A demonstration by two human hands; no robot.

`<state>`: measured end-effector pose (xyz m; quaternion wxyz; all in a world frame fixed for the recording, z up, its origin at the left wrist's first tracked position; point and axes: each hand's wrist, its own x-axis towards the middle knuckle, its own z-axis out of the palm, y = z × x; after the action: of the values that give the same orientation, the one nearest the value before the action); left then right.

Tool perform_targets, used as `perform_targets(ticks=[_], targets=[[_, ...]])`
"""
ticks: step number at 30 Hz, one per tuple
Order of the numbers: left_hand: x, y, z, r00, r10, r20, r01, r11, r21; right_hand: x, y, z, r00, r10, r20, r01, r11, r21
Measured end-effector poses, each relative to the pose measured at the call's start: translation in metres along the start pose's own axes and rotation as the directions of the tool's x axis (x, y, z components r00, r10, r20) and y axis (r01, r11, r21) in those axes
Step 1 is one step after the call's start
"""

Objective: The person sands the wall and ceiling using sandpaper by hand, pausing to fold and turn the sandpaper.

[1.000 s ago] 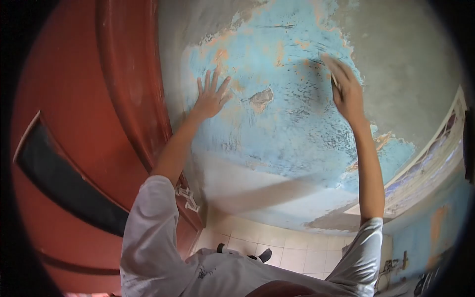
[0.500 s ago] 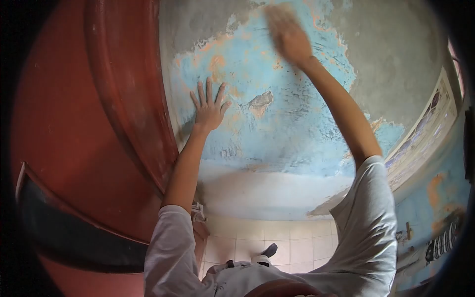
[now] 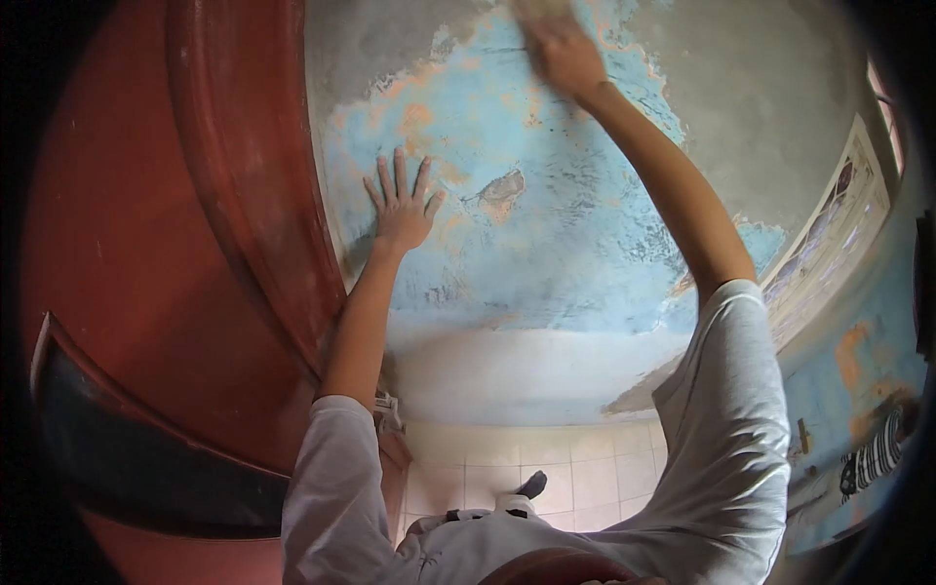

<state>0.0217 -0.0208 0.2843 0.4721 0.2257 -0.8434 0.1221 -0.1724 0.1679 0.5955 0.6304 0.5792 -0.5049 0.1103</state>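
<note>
My left hand (image 3: 403,210) lies against the blue, peeling patch of the wall (image 3: 585,234), fingers spread, near the red frame. Higher up and to the right, my right hand (image 3: 561,49) is at the top edge of the view, over the upper part of the blue patch. Motion smears its fingers, and whether anything is under or in them cannot be made out. A chipped grey hole (image 3: 503,187) shows in the paint between the two hands, lower than the right one.
A red door (image 3: 117,224) with a dark panel (image 3: 146,453) fills the left side. Bare grey plaster (image 3: 770,97) borders the blue paint. A patterned window grille (image 3: 824,234) stands at the right, striped cloth (image 3: 877,453) lower right. Below are floor tiles (image 3: 492,478) and a dark foot (image 3: 532,485).
My right hand has swept up and left across the wall from the right side of the blue patch. My left hand remains spread on the wall, while the view has shifted.
</note>
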Motion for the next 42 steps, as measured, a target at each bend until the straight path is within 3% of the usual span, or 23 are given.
perform_targets(ticks=[2, 4, 5, 7, 9, 10, 12, 14, 15, 16, 18, 19, 20, 22, 24, 26, 29, 30, 32, 33, 35, 38, 42], targets=[[0.005, 0.000, -0.003, 1.000, -0.015, 0.021, 0.015, 1.000, 0.005, -0.007, -0.010, -0.005, 0.935, -0.354, -0.023, 0.350, 0.910, 0.222], [0.003, 0.000, -0.002, 1.000, -0.007, 0.005, 0.007, 1.000, 0.012, 0.006, 0.019, -0.022, 0.933, -0.288, 0.218, 0.284, 0.958, 0.048], [0.005, -0.001, -0.001, 1.000, 0.000, -0.010, 0.000, 1.000, 0.019, 0.009, 0.021, -0.033, 0.992, -0.091, 0.087, 0.083, 0.992, 0.089], [0.006, -0.001, 0.001, 0.999, 0.011, -0.030, -0.011, 1.000, 0.020, 0.005, 0.005, -0.012, 0.999, -0.015, 0.051, 0.012, 0.999, 0.044], [0.004, -0.001, 0.000, 0.999, 0.027, -0.045, -0.025, 0.999, 0.032, -0.003, -0.017, -0.001, 0.985, -0.167, 0.038, 0.159, 0.975, 0.158], [0.004, -0.001, -0.002, 1.000, 0.011, -0.012, -0.010, 0.999, 0.031, -0.005, -0.024, -0.007, 0.930, -0.348, 0.120, 0.328, 0.931, 0.159], [0.004, -0.001, -0.004, 1.000, -0.003, 0.025, 0.002, 0.999, 0.038, 0.010, -0.010, -0.042, 0.867, -0.281, 0.412, 0.272, 0.959, 0.081], [0.005, 0.000, -0.004, 0.998, -0.023, 0.052, 0.021, 0.999, 0.027, 0.022, 0.013, -0.035, 0.979, 0.011, 0.205, 0.010, 0.995, -0.102], [0.002, 0.001, -0.002, 0.998, -0.021, 0.057, 0.020, 0.999, 0.024, 0.019, 0.017, -0.021, 0.996, 0.035, -0.078, -0.039, 0.998, -0.046], [0.002, 0.001, 0.001, 1.000, -0.010, 0.021, 0.010, 1.000, 0.013, 0.008, 0.011, -0.006, 0.997, 0.040, -0.073, -0.043, 0.998, -0.046], [0.005, 0.002, -0.008, 1.000, 0.005, -0.019, -0.005, 1.000, 0.005, -0.005, -0.003, 0.020, 0.968, 0.003, 0.253, 0.008, 0.999, -0.044], [0.009, 0.008, -0.021, 0.985, -0.061, 0.163, 0.056, 0.998, 0.034, -0.019, -0.013, 0.012, 0.951, -0.190, 0.243, 0.199, 0.980, -0.012], [0.011, 0.013, -0.031, 0.932, -0.132, 0.338, 0.115, 0.991, 0.072, -0.015, -0.012, 0.007, 0.951, -0.192, 0.242, 0.201, 0.980, -0.011], [0.006, 0.013, -0.025, 0.951, -0.115, 0.287, 0.104, 0.993, 0.052, -0.008, 0.000, 0.000, 0.867, -0.467, 0.174, 0.447, 0.883, 0.145], [0.005, 0.004, -0.014, 0.969, -0.094, 0.230, 0.087, 0.995, 0.040, 0.007, 0.023, -0.008, 0.936, -0.109, 0.334, 0.136, 0.989, -0.058], [0.002, 0.001, 0.000, 0.999, -0.024, 0.042, 0.025, 1.000, -0.009, 0.023, 0.016, -0.029, 0.987, 0.011, -0.160, -0.005, 0.999, 0.041], [0.003, 0.002, -0.001, 0.995, -0.038, 0.092, 0.036, 0.999, 0.022, 0.005, -0.011, 0.009, 0.999, -0.020, -0.037, 0.016, 0.995, -0.099], [0.005, 0.003, -0.007, 0.995, -0.038, 0.091, 0.036, 0.999, 0.023, -0.004, -0.026, 0.003, 0.990, -0.115, 0.076, 0.117, 0.993, -0.024], [0.007, 0.007, -0.019, 0.962, -0.095, 0.256, 0.089, 0.995, 0.033, -0.020, -0.032, 0.008, 0.947, -0.310, 0.088, 0.292, 0.941, 0.169], [0.004, 0.008, -0.017, 0.961, -0.097, 0.257, 0.091, 0.995, 0.034, -0.018, -0.023, 0.005, 0.946, -0.311, 0.088, 0.293, 0.941, 0.171], [0.003, 0.003, -0.008, 0.997, -0.026, 0.067, 0.025, 1.000, 0.017, -0.001, 0.006, -0.012, 0.935, -0.277, 0.223, 0.277, 0.960, 0.031], [0.003, 0.002, -0.006, 0.993, -0.049, 0.110, 0.049, 0.999, -0.003, 0.019, 0.016, -0.032, 1.000, -0.014, -0.017, 0.010, 0.975, -0.222], [0.004, 0.005, -0.026, 1.000, -0.008, -0.030, 0.009, 1.000, 0.030, 0.000, -0.026, 0.004, 0.986, 0.140, -0.091, -0.144, 0.989, -0.031]])
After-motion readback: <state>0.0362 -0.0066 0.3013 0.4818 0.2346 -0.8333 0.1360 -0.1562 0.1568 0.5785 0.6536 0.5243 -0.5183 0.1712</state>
